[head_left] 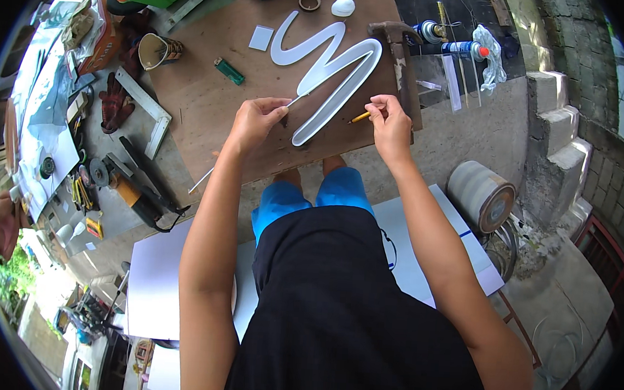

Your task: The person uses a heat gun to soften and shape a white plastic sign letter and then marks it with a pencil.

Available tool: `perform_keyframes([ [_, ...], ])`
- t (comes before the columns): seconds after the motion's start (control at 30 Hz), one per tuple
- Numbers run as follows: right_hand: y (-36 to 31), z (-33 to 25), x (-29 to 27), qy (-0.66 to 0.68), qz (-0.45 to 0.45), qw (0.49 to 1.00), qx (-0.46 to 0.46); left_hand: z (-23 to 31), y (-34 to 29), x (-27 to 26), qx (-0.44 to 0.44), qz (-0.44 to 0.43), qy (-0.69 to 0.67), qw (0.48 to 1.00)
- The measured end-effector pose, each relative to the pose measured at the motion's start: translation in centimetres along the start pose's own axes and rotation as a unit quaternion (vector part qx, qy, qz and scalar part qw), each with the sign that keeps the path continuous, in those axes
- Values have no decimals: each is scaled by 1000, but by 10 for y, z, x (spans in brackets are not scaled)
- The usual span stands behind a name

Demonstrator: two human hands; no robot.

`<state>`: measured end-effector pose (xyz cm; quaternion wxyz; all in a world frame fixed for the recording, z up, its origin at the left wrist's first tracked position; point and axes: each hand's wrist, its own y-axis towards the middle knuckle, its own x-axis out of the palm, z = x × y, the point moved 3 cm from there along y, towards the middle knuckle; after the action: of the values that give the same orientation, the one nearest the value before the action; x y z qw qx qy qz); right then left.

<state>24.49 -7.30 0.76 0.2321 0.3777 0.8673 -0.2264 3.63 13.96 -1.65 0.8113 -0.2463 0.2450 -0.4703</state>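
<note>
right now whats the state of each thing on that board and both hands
white wavy cutout: flat on the board
left hand: pinching a thin tool against the cutout
right hand: gripping a yellow pencil
green lighter: lying flat
tape roll: lying flat
hammer: lying at the board's edge

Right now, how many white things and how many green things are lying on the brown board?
White: 3, the big wavy letter shape, the small square piece, the spoon-like scoop
Green: 1, the lighter
Total: 4
</note>
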Motion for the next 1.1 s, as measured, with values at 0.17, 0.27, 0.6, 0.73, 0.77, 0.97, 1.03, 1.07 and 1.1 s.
perform_keyframes([
  [0.17,-4,-20,-6,-203,157,952,-169,-2,-1,-1,-16,6,-7,1000],
  [0.27,-2,-27,7,-132,61,988,-49,0,-2,-2,-16,7,5,1000],
  [0.6,35,-21,41,-145,-8,980,137,7,-4,-3,-24,38,48,998],
  [0.73,37,-8,45,-88,-21,983,162,7,-6,-2,-26,70,57,996],
  [0.77,37,-6,45,-88,-23,983,160,5,-6,-2,-13,83,51,995],
  [0.97,38,-3,44,-59,-30,984,164,16,-11,0,-15,103,89,991],
  [1.03,37,-6,43,-27,-36,983,178,12,-10,0,-9,110,97,989],
  [1.07,37,-8,43,-27,-38,983,177,10,-10,0,-4,115,105,988],
  [1.1,37,-9,43,-25,-42,982,183,5,-10,4,-4,116,105,988],
])
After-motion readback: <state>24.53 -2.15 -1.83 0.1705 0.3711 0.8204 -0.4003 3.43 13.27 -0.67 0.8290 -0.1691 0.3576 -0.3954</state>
